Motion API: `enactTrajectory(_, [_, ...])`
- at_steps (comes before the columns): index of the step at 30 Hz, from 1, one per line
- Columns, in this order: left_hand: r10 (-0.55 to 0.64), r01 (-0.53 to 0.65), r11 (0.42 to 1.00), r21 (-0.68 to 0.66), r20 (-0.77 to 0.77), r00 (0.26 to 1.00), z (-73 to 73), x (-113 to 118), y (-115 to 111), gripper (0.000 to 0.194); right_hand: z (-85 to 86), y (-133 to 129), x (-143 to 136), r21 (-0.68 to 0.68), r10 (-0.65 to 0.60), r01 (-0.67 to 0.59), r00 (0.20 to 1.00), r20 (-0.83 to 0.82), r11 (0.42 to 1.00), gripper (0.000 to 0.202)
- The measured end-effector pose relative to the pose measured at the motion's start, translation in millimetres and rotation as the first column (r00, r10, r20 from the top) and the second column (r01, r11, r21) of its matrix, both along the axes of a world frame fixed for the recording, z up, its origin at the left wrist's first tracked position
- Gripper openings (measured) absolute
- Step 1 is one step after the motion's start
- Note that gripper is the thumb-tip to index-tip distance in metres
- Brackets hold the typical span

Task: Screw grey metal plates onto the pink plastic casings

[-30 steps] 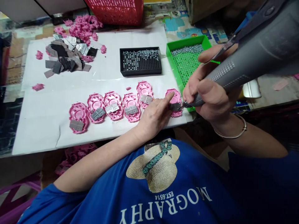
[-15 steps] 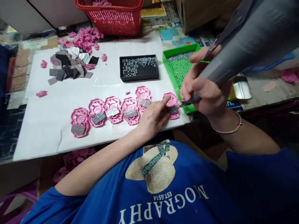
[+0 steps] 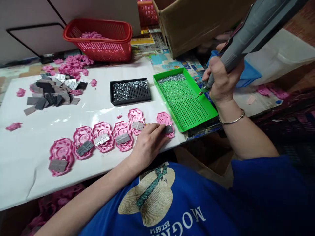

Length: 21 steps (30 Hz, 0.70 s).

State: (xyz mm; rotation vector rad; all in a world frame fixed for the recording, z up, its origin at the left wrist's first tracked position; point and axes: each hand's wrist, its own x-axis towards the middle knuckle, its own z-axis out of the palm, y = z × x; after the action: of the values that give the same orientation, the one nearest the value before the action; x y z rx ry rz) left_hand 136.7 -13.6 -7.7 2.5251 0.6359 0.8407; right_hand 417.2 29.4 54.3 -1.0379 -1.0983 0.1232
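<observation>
A white sheet covers the table, and at the far side stand a red basket of pink parts and a cardboard box. The green tray sits to the right, screws heaped along its far edge, with the smaller black tray just left of it. At far left lies a pile of grey plates with loose pink pieces beyond it. The right hand is closed around a grey driver, its tip hanging over the green tray's right edge. The left hand rests flat near the sheet's near edge, fingers spread, fingertips touching the rightmost pink shell, which carries a dark plate. Left of it runs a row of shells, each with a grey plate on it.
</observation>
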Motion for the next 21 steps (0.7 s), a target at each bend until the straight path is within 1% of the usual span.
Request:
enactTrajectory(2, [0.000,-0.001,0.999,-0.034,-0.018,1.000,2.7,0,-1,0.031,-5.9,4,2,-0.009,-0.025,0.025,1.000,-0.015,1.000,0.038])
enactTrajectory(4, [-0.002,0.000,0.998,-0.056,-0.037,0.999,3.5,0,-1,0.032,-9.9,9,2,-0.024,-0.039,0.038,0.998,-0.044,0.999,0.044])
enactTrajectory(7, [0.004,-0.007,0.999,-0.044,-0.049,0.999,2.0,0,-1,0.035,-12.6,12,2,-0.058,-0.045,0.041,0.997,-0.065,0.997,0.054])
enactTrajectory(9, [0.016,-0.017,0.999,-0.028,-0.048,0.999,1.1,0,-1,0.034,-13.5,12,1,-0.101,-0.036,0.031,0.998,-0.057,0.994,0.054])
enactTrajectory(12, [0.030,-0.030,0.999,-0.010,-0.053,0.998,1.6,1,-1,0.033,-16.5,12,3,-0.142,-0.021,0.012,0.998,-0.058,0.990,0.046])
enactTrajectory(14, [0.030,-0.031,0.999,-0.010,-0.059,0.998,2.5,1,-1,0.033,-20.7,16,6,-0.130,-0.010,-0.002,0.996,-0.092,0.992,0.049])
enactTrajectory(17, [0.024,-0.026,0.999,-0.030,-0.064,0.998,3.1,2,-1,0.032,-28.3,25,12,-0.071,0.003,-0.014,0.989,-0.148,0.997,0.057])
enactTrajectory(21, [0.022,-0.025,0.999,-0.046,-0.076,0.997,1.6,0,-1,0.035,-35.0,32,18,-0.084,0.005,-0.017,0.990,-0.141,0.996,0.053])
